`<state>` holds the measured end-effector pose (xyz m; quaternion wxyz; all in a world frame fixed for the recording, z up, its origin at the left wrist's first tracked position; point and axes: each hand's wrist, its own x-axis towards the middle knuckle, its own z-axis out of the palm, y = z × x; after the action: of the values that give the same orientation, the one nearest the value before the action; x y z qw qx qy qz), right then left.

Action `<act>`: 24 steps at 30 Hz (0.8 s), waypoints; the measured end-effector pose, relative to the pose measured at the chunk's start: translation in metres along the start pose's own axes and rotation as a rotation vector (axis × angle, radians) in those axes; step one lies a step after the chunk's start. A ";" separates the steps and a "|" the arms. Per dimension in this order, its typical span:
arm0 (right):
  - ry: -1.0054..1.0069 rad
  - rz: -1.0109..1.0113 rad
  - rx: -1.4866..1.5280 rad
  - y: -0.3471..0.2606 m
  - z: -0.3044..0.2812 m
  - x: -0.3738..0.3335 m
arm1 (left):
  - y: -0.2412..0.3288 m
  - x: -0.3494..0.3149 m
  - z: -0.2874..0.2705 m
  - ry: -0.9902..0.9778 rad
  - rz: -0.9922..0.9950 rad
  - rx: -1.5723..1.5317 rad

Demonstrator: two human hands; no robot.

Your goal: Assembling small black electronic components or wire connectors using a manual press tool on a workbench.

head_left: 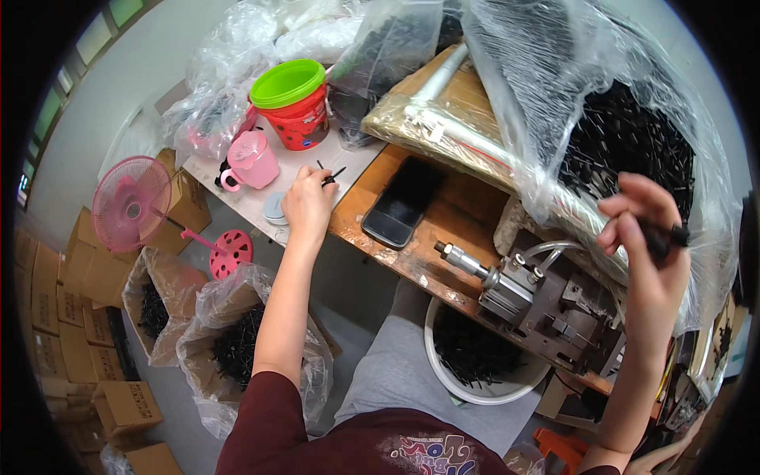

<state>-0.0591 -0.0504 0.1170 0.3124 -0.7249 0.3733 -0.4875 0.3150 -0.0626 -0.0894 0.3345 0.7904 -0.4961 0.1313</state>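
My left hand (307, 204) is closed at the table's left part, with a thin black stick-like piece (336, 176) poking out of its fingers. Close by stand a pink lidded cup (253, 161) and a small pale round object (275, 208) partly behind the wrist. My right hand (653, 218) is raised at the far right, fingers curled around a dark cylindrical piece (661, 241) whose kind I cannot make out. Behind that hand, a plastic-lined box holds a heap of thin black parts (633, 142). A metal bench fixture (514, 293) with a cylinder and hoses sits left of my right forearm.
A black smartphone-like device (402, 202) lies on the wooden bench (356, 214). Beyond my left hand stands a red bucket (299, 127) with a green rim. A white tub (433, 348) of black parts rests by my lap. Bags (202, 356), a pink fan (133, 204) and cartons occupy the left floor.
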 end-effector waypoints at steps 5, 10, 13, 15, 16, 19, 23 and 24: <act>0.065 0.006 0.042 0.032 -0.017 -0.055 | 0.018 0.004 0.005 0.154 -0.009 -0.021; -0.071 -0.534 -0.762 0.063 -0.038 -0.088 | 0.145 -0.063 -0.072 -0.102 0.292 -0.748; -0.158 -0.676 -0.913 0.074 -0.032 -0.104 | 0.201 -0.107 -0.114 -0.520 0.589 -0.999; -0.138 -0.715 -0.976 0.077 -0.032 -0.117 | 0.225 -0.127 -0.112 -0.728 0.550 -1.159; -0.108 -0.732 -1.028 0.081 -0.033 -0.124 | 0.229 -0.135 -0.101 -0.697 0.601 -1.195; -0.071 -0.680 -1.046 0.087 -0.043 -0.143 | 0.243 -0.147 -0.093 -0.702 0.665 -1.179; -0.010 -0.600 -1.011 0.093 -0.056 -0.160 | 0.249 -0.159 -0.087 -0.760 0.751 -1.106; -0.001 -0.587 -0.990 0.095 -0.056 -0.163 | 0.251 -0.162 -0.085 -0.788 0.748 -1.113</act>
<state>-0.1740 0.0323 -0.0193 -0.2123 -0.8582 0.3398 -0.3207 0.0301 0.0346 -0.0135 0.4147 0.2746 -0.8049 -0.3237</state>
